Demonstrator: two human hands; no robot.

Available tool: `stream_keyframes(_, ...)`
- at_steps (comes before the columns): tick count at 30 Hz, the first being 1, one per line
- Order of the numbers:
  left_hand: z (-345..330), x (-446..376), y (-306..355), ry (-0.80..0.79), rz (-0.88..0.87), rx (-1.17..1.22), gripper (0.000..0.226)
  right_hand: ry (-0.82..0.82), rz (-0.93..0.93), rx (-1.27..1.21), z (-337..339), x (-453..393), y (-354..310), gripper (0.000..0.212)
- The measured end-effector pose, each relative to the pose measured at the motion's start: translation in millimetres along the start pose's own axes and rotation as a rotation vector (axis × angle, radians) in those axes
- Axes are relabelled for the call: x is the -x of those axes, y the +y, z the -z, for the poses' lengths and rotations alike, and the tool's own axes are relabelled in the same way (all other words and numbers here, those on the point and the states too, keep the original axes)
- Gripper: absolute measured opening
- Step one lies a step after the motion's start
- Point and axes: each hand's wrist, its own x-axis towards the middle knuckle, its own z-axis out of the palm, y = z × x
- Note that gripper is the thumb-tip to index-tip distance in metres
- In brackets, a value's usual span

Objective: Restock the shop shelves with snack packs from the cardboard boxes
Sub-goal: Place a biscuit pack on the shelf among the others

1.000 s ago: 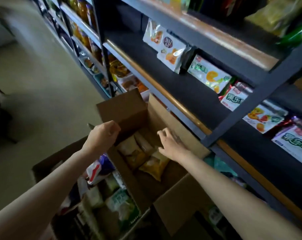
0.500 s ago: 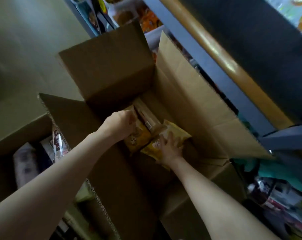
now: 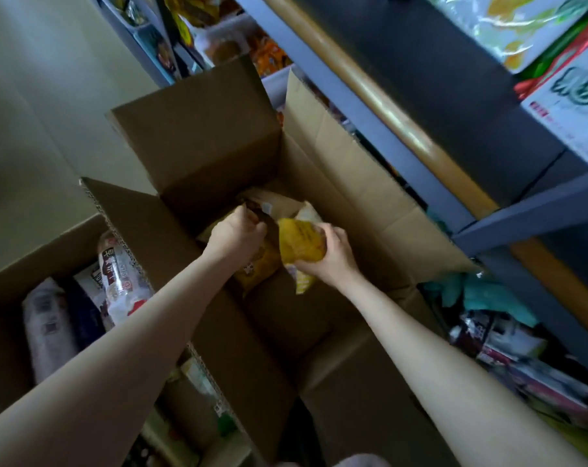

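Observation:
An open cardboard box (image 3: 349,183) stands in front of the shelf, its flaps folded out. Both my hands are inside it. My right hand (image 3: 333,256) grips a yellow snack pack (image 3: 299,244), lifted off the box floor. My left hand (image 3: 235,235) pinches the top of a darker brown-and-yellow pack (image 3: 262,261) right beside it. More packs lie under them, mostly hidden by my hands. The dark shelf (image 3: 430,96) with a wooden front edge runs along the right.
A second open box (image 3: 26,264) at the left holds white and dark snack bags (image 3: 117,281). White fruit-snack packs (image 3: 568,99) sit on the shelf at upper right. Lower shelves at the right hold mixed packs (image 3: 508,342). Pale floor lies at the upper left.
My right hand went from lying flat on the yellow pack to gripping and lifting it. My left hand has closed on the neighbouring pack. The view has come closer to the box.

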Motion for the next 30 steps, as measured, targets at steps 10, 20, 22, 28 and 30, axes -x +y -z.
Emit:
stream_keyframes(10,83.1,172.7,96.6,-0.613,-0.095,1.134,0.02,0.041,0.41,-0.58,155.4,187.1,-143.5,0.082)
stream_keyframes(20,149.9,287.3,166.4,-0.525,-0.727,0.833,0.06,0.182,0.367,-0.597,264.8,339.5,-187.3,0.032)
stream_keyframes(22,152.0,307.5,187.6,-0.441,-0.839,0.727,0.063,0.303,0.378,-0.54,274.4,354.9,-191.3,0.019)
stream_keyframes(28,158.5,349.7,228.8,-0.017,-1.127,0.395,0.061,0.643,0.468,-0.443,300.1,374.3,-192.5,0.055)
stream_keyframes(30,163.6,356.6,230.1,-0.014,-1.142,0.443,0.046,0.699,0.489,-0.403,306.2,380.7,-198.3,0.056)
